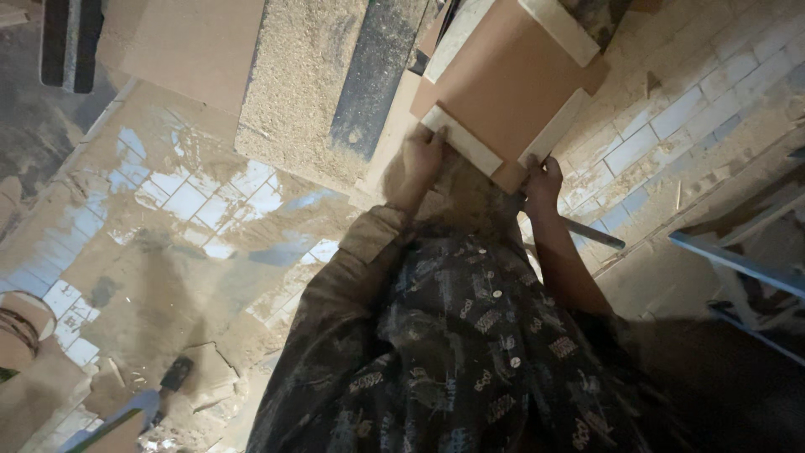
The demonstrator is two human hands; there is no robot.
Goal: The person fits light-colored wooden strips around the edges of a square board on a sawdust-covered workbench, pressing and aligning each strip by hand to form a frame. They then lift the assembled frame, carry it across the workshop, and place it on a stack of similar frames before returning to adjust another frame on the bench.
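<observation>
No packages, labels, signs or screens in view.
</observation>
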